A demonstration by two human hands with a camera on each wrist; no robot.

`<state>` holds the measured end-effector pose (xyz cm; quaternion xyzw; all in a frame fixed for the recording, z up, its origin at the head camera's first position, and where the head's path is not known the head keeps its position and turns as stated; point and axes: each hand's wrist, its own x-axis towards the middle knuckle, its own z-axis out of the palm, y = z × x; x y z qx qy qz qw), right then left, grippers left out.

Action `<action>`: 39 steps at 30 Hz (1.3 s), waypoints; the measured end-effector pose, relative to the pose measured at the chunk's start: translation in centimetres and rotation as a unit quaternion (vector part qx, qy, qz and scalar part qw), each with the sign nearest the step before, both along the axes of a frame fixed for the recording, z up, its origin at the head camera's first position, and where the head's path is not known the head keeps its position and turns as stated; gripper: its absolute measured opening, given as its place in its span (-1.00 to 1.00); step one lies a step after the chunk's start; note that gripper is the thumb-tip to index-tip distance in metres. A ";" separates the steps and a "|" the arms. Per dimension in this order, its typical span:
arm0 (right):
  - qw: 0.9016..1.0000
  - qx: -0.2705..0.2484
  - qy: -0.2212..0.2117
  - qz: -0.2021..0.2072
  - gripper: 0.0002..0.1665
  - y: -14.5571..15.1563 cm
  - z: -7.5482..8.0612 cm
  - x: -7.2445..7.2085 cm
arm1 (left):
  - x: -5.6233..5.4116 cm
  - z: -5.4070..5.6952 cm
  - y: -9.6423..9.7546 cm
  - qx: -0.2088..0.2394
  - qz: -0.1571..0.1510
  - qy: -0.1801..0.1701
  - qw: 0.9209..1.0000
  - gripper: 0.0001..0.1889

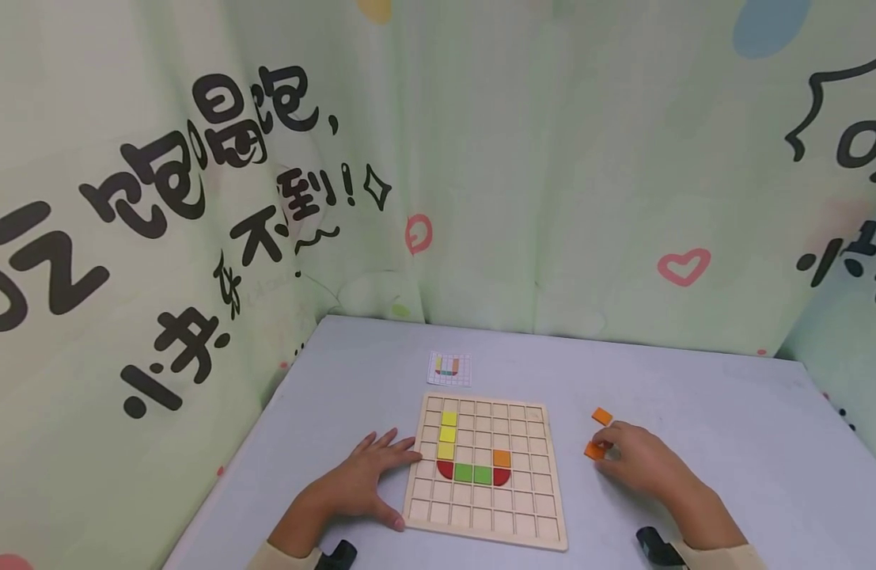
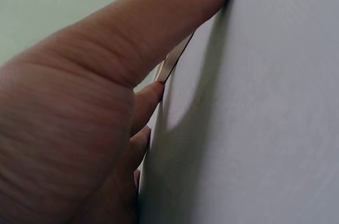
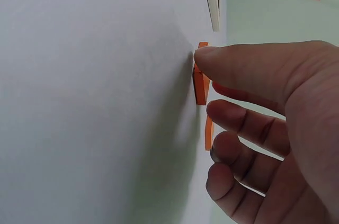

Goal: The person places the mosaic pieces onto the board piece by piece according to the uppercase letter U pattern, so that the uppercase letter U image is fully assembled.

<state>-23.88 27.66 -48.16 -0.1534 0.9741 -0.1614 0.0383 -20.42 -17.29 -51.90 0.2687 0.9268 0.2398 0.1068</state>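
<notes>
A wooden grid board point(image 1: 483, 507) lies on the table with yellow squares point(image 1: 447, 434), two red quarter-rounds point(image 1: 502, 476), two green squares point(image 1: 473, 474) and one orange square point(image 1: 502, 458) in its cells. My left hand point(image 1: 369, 479) is spread along the board's left edge, the thumb by the near corner and a fingertip at the side. To the right of the board, my right hand point(image 1: 640, 459) pinches an orange square tile point(image 3: 200, 87) between thumb and index finger, low over the table. Another orange tile point(image 1: 602, 416) lies just beyond those fingers.
A small pattern card point(image 1: 449, 369) with a coloured U shape lies behind the board. The white table point(image 1: 730, 412) is enclosed by pale green printed curtains point(image 1: 537, 174) at the back and sides.
</notes>
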 end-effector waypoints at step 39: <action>0.999 -0.025 0.024 0.035 -0.70 -1.2 -0.7 -0.5 | 0.1 0.3 0.1 -0.008 0.002 -0.008 1.000 0.04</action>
